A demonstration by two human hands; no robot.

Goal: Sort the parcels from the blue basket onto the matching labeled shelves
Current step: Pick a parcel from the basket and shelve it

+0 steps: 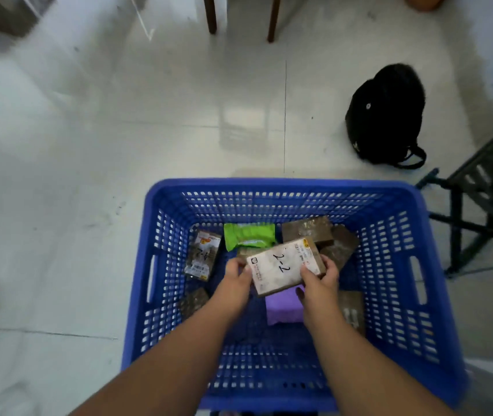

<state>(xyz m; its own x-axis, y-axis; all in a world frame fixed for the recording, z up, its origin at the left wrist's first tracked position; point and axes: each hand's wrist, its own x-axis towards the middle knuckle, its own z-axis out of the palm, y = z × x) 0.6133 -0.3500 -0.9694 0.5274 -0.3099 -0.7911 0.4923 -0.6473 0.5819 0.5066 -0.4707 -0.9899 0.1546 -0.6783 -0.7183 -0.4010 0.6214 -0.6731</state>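
A blue basket (437,265) stands on the floor below me, with several parcels inside. Both hands hold one brown box parcel (281,265) with a white label marked "2-2", lifted a little above the others. My left hand (237,280) grips its left end and my right hand (318,280) grips its right end. Under it lie a purple parcel (284,307), a green bag (249,235), brown boxes (314,229) at the back, and a clear-wrapped parcel (203,253) with a handwritten mark at the left.
A black backpack (386,115) lies on the pale tiled floor beyond the basket to the right. A dark folding stool (491,187) stands right of the basket. Wooden chair legs (272,19) show at the top.
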